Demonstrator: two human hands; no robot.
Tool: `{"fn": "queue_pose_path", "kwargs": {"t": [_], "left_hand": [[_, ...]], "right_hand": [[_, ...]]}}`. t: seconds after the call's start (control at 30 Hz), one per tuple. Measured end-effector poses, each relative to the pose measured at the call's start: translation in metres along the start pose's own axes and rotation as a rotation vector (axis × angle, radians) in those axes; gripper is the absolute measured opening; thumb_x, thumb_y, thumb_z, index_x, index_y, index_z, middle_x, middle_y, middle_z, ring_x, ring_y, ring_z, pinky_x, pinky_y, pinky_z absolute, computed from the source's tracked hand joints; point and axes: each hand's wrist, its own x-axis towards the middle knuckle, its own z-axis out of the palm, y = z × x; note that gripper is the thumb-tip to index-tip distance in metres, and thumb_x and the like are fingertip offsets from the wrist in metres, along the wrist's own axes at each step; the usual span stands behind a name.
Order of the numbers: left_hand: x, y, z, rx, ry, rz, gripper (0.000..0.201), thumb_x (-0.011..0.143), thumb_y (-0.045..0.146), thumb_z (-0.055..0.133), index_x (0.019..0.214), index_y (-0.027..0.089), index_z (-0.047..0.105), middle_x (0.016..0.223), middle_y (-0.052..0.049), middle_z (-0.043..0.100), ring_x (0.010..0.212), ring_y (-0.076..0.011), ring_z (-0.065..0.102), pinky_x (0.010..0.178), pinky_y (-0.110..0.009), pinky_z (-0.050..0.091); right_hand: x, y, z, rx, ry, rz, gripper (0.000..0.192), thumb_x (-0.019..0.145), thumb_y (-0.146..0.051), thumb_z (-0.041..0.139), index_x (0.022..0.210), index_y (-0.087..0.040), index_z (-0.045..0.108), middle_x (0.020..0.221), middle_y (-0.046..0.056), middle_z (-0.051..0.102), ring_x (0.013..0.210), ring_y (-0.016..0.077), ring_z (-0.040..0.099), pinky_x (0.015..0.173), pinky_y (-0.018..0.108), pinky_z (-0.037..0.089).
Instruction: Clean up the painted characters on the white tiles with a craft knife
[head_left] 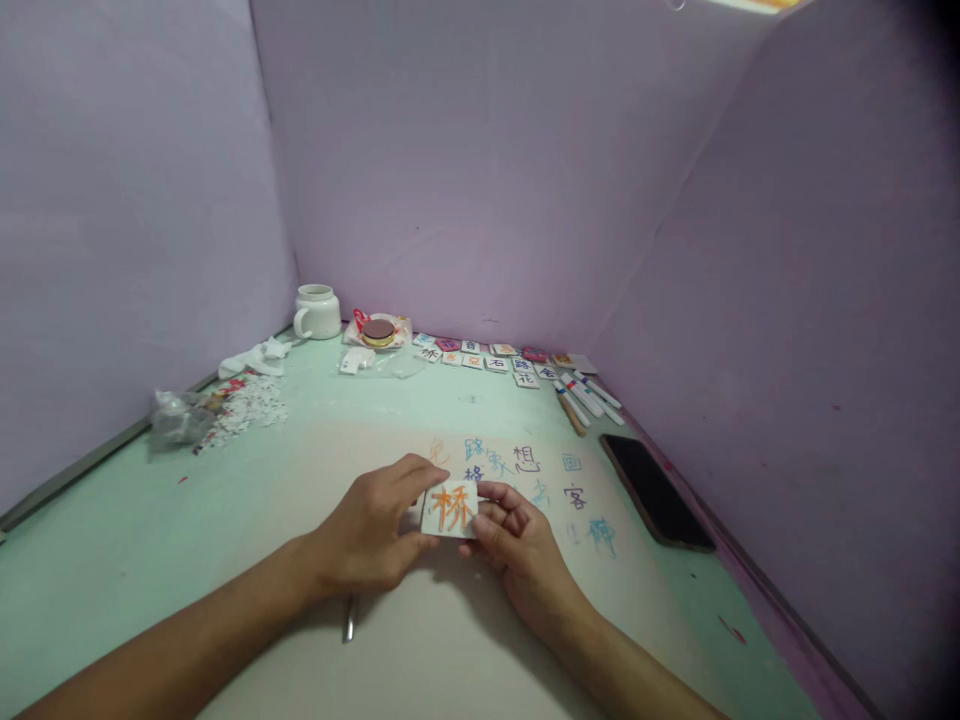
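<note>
lilac walls (480, 180) enclose a pale green table (135, 540), whose middle part carries handwritten characters (526, 460) in several colours. over this part are the person's left hand (375, 522) and right hand (523, 545), both occupied with one small white tile (450, 509). i judge that the step in hand is to handle and show this tile, because its written face is turned to the person. any further move would call for both hands to act together, or for one to give way while the other keeps the edge, without rubbing the ink; whether it is dry, i cannot tell.

to the right lies a dark phone (657, 492); at the far side are a white mug (319, 313), rows of other tiles (496, 364) and some pens (586, 396).

the white tile is between the hands and seems raised above the table. the left hand pinches its left side; the right hand grasps its right side, thumb near the lower corner. the tile looks almost square, so i cannot name a clear long axis. its orange character (454, 507) reads upright for the person, with the top pointing toward the far wall. near the left wrist is a thin metallic piece (349, 618), partly hidden.
</note>
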Motion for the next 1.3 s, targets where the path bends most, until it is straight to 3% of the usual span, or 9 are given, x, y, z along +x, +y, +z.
{"fn": "queue_pose_path", "kwargs": {"t": [0.13,0.3,0.53,0.73,0.9,1.1,1.17,1.23,1.3], "left_hand": [[0.005,-0.001,-0.028,0.11,0.304,-0.115,0.039,0.076,0.032,0.062,0.111,0.015,0.058,0.092,-0.007,0.063,0.074,-0.0174,0.056,0.073,-0.033,0.048],[0.006,-0.014,-0.053,0.071,0.686,-0.356,0.046,0.073,0.037,0.065,0.113,0.016,0.058,0.094,-0.003,0.06,0.075,-0.0158,0.053,0.078,-0.031,0.045],[0.005,-0.017,-0.045,0.119,0.652,-0.322,0.044,0.074,0.037,0.064,0.111,0.014,0.058,0.092,-0.003,0.059,0.074,-0.0155,0.053,0.075,-0.03,0.046],[0.003,-0.012,-0.048,0.105,0.646,-0.292,0.042,0.075,0.037,0.063,0.112,0.017,0.058,0.094,-0.003,0.058,0.076,-0.0164,0.053,0.076,-0.03,0.045],[0.0,-0.005,-0.037,-0.082,0.45,-0.259,0.04,0.073,0.035,0.065,0.11,0.02,0.058,0.094,-0.003,0.057,0.075,-0.0158,0.052,0.072,-0.028,0.045],[-0.017,0.023,0.012,-0.918,-0.485,-0.493,0.049,0.069,0.052,0.068,0.103,0.019,0.057,0.077,0.0,0.055,0.064,-0.0132,0.048,0.056,-0.023,0.039],[-0.019,0.026,0.025,-1.089,-0.666,-0.543,0.055,0.066,0.058,0.07,0.102,0.019,0.056,0.077,-0.001,0.056,0.062,-0.0125,0.05,0.057,-0.024,0.041],[-0.011,0.017,0.028,-1.067,-0.64,-0.547,0.058,0.067,0.063,0.068,0.101,0.017,0.057,0.082,-0.005,0.061,0.068,-0.0157,0.057,0.063,-0.028,0.046],[0.008,-0.008,0.018,-0.89,-0.425,-0.573,0.056,0.07,0.065,0.061,0.097,0.016,0.06,0.087,-0.009,0.064,0.075,-0.0192,0.06,0.066,-0.031,0.048]], "right_hand": [[-0.007,0.001,0.001,-0.173,-0.023,-0.048,0.035,0.072,-0.047,0.071,0.09,-0.019,0.062,0.076,0.004,0.07,0.061,0.0147,0.062,0.059,0.029,0.049],[-0.014,-0.003,0.033,-1.011,-0.186,-0.104,0.018,0.079,-0.035,0.061,0.084,-0.019,0.067,0.074,0.005,0.069,0.064,0.0166,0.059,0.06,0.029,0.044],[0.002,0.002,0.108,-1.711,-0.317,-0.087,0.033,0.075,-0.038,0.061,0.092,-0.01,0.069,0.082,0.02,0.072,0.073,0.0326,0.068,0.06,0.036,0.045],[0.016,0.009,0.092,-1.575,-0.228,-0.067,0.013,0.061,-0.012,0.059,0.068,-0.013,0.069,0.071,0.017,0.071,0.065,0.029,0.066,0.058,0.035,0.044],[0.027,-0.02,0.022,-0.923,0.145,-0.035,0.004,0.058,-0.021,0.06,0.055,-0.019,0.057,0.047,0.0,0.056,0.044,0.0151,0.052,0.046,0.028,0.04],[0.016,-0.046,-0.058,-0.429,0.373,-0.098,0.027,0.062,-0.041,0.064,0.068,-0.02,0.048,0.054,-0.002,0.058,0.042,0.0102,0.051,0.04,0.022,0.04],[0.013,-0.043,-0.067,-0.331,0.395,-0.122,0.03,0.061,-0.042,0.068,0.069,-0.021,0.047,0.053,-0.003,0.056,0.041,0.0099,0.051,0.039,0.021,0.041],[0.012,-0.038,-0.07,-0.267,0.393,-0.137,0.032,0.06,-0.041,0.07,0.07,-0.021,0.048,0.052,-0.004,0.057,0.04,0.0098,0.05,0.037,0.021,0.041],[0.012,-0.035,-0.069,-0.227,0.38,-0.149,0.031,0.06,-0.039,0.071,0.07,-0.02,0.048,0.051,-0.004,0.058,0.04,0.0098,0.05,0.035,0.02,0.04]]}}
